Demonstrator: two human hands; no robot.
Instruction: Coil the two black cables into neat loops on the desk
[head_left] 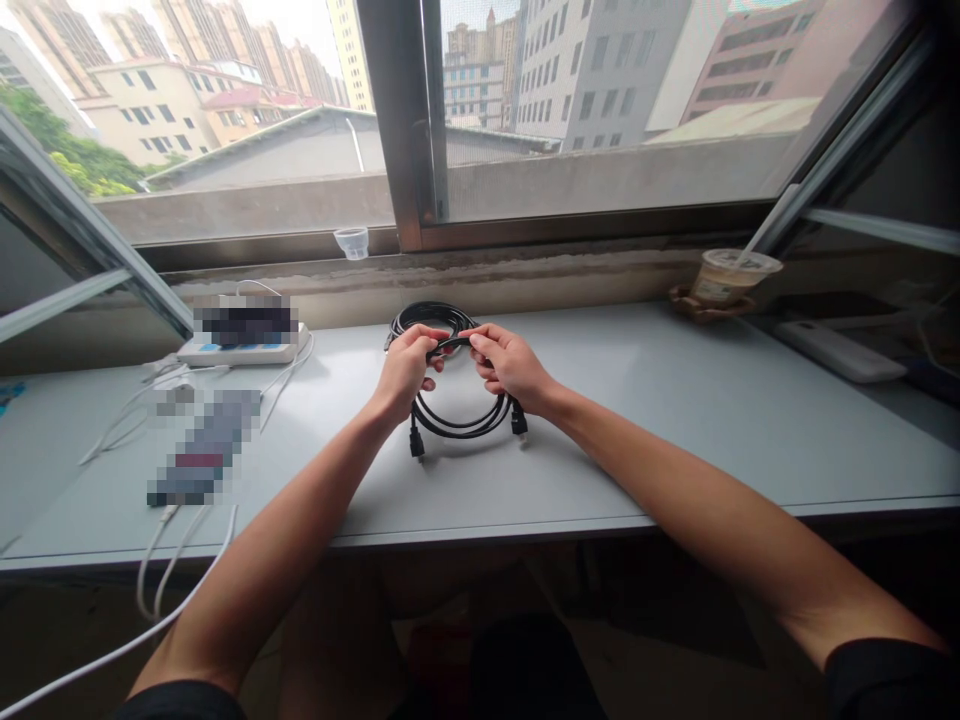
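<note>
Both hands grip a coiled black cable [463, 432] near the middle of the desk, pinching the top of its loop. My left hand [407, 370] is closed on the loop's left side, and my right hand [508, 360] is closed on its right side. The lower part of the loop hangs below the hands. One black plug [417, 443] dangles at the lower left, another plug [519, 420] at the lower right. Just behind the hands, a second coiled black cable [420, 312] lies on the desk, partly hidden by them.
On the grey desk [615, 420], a white power strip [247, 350] and a blurred-out phone-like object [206, 450] with white cords lie left. A drink cup [727, 280] with a straw stands back right. A small clear cup [352, 243] sits by the window.
</note>
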